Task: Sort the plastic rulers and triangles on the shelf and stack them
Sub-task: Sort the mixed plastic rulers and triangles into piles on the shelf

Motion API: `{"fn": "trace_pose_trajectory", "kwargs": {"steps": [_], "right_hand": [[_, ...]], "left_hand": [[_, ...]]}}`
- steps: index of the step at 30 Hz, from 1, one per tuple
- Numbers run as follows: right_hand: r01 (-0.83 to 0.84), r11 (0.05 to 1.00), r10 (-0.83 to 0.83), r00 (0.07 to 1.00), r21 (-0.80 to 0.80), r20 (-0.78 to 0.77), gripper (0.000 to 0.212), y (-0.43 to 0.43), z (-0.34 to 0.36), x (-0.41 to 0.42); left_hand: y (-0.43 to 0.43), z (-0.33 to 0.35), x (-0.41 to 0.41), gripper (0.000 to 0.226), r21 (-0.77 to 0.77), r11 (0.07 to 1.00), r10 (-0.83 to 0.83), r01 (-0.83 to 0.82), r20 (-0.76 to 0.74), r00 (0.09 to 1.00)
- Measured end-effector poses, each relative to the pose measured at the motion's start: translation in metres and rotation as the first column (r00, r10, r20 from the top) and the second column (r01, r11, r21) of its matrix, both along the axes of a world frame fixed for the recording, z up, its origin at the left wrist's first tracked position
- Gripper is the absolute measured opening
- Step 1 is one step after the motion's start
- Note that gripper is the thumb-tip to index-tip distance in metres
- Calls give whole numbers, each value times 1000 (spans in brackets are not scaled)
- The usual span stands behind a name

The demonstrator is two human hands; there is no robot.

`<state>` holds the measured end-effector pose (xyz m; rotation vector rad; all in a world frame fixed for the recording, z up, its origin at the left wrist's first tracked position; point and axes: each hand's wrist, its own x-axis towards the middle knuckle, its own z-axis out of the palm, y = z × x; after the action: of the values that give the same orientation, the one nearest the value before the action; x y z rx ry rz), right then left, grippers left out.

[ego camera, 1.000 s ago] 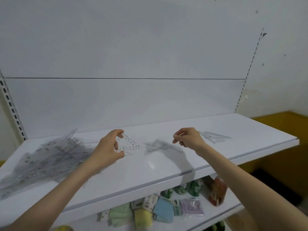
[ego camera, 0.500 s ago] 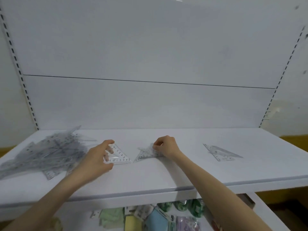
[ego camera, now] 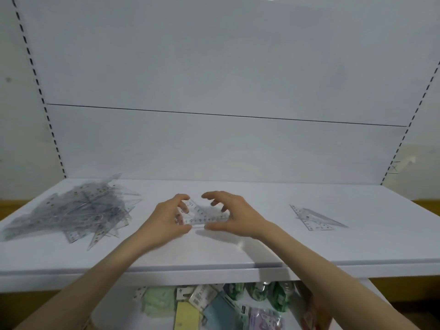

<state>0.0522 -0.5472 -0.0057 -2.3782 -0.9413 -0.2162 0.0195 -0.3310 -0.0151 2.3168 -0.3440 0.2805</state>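
Squaring two clear triangles (ego camera: 204,215) together near the middle of the shelf (ego camera: 238,253). Half a second back they lay apart, one under each hand; now merged. Left grip (ego camera: 166,222) and right grip (ego camera: 234,216) both curl round the triangles' edges, thumbs at the near side, clamped on them. Likely one sorted stack gaining a piece. Thin, rigid, see-through plastic, printed scales. Tangled unsorted pile (ego camera: 71,215) toward the left edge, smaller stack (ego camera: 314,219) toward the right.

Clear triangles (ego camera: 204,214) with black number markings, white shelf (ego camera: 238,253), pastel green, yellow, blue packets (ego camera: 214,308) below
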Motion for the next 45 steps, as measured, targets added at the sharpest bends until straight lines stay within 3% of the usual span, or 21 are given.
{"fn": "trace_pose_trajectory", "kwargs": {"steps": [2, 4, 7, 12, 17, 23, 27, 30, 35, 41, 45], "right_hand": [[-72, 993, 86, 983, -89, 163, 57, 0, -5, -6], [-78, 995, 93, 963, -67, 253, 41, -3, -7, -8], [-48, 999, 44, 962, 8, 271, 26, -15, -5, -4], [158, 987, -162, 979, 41, 124, 15, -31, -20, 26], [160, 987, -159, 978, 3, 134, 22, -11, -31, 43], [226, 932, -211, 974, -282, 83, 22, 2, -22, 41], [272, 936, -267, 962, -225, 55, 41, -3, -11, 35], [297, 924, -285, 955, -242, 84, 43, -4, 0, 39], [322, 924, -310, 947, -207, 86, 50, 21, 9, 46], [191, 970, -178, 979, -153, 96, 51, 114, 19, 48], [87, 986, -72, 991, -141, 109, 40, 184, 19, 42]], "left_hand": [[-13, 1, 3, 56, -48, 998, -35, 34, -13, 999], [-21, 2, 7, 56, -77, 996, -56, 54, -27, 998], [-21, 3, 9, 56, -30, 998, -61, 61, 2, 998], [15, 0, 11, 51, 59, 995, 79, -84, 84, 993], [59, 6, 6, 43, 100, 975, 189, -200, 110, 976], [92, 14, 2, 31, 140, 962, 223, -235, 100, 970], [98, 17, 2, 28, 178, 962, 196, -205, 70, 978], [113, 24, 1, 30, 180, 963, 192, -202, 69, 979], [179, 41, -14, 24, 172, 930, 304, -325, 137, 943], [274, 46, -42, 15, 91, 854, 505, -513, 93, 858], [312, 39, -51, 10, 109, 859, 495, -500, 69, 866]]}}
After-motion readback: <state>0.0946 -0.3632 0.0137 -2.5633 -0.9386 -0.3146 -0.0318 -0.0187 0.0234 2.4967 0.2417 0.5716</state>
